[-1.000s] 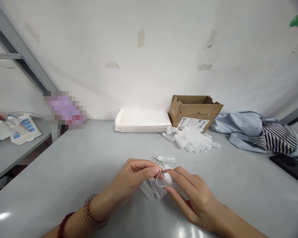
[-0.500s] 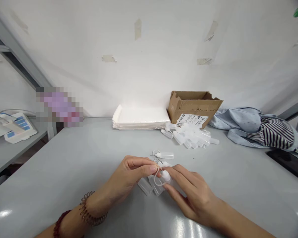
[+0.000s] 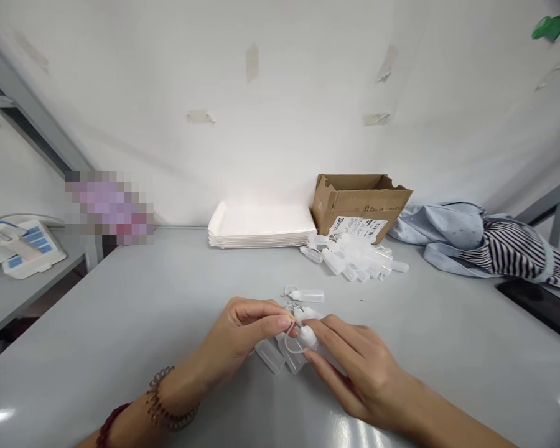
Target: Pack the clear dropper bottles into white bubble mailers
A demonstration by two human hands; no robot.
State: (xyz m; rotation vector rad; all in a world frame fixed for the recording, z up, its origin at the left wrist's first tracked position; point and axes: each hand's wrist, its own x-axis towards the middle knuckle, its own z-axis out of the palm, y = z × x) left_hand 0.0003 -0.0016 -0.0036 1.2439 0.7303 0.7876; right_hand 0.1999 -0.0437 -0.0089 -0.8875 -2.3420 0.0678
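Note:
My right hand (image 3: 361, 364) grips a small translucent squeeze bottle with a white rounded top (image 3: 308, 336), which faces my left hand. From that top a thin white strap (image 3: 288, 344) loops to the left. My left hand (image 3: 247, 330) pinches the strap's end between thumb and forefinger, close to the bottle's tip. Whether the end sits on the tip is hidden by the fingers. Beneath the hands lie more clear bottles (image 3: 270, 356), partly covered. Just beyond, a single bottle (image 3: 308, 296) with a looped strap rests on its side.
Farther back a heap of similar bottles (image 3: 357, 256) lies before an open cardboard box (image 3: 359, 202). Left of the box is a stack of white padded envelopes (image 3: 264, 224). Blue and striped cloth (image 3: 457, 239) and a black phone-like object (image 3: 541, 311) are on the right of the grey table (image 3: 168, 274).
The view has shifted slightly. Both hands keep their hold on the bottle and its strap, with only a small movement of the fingers.

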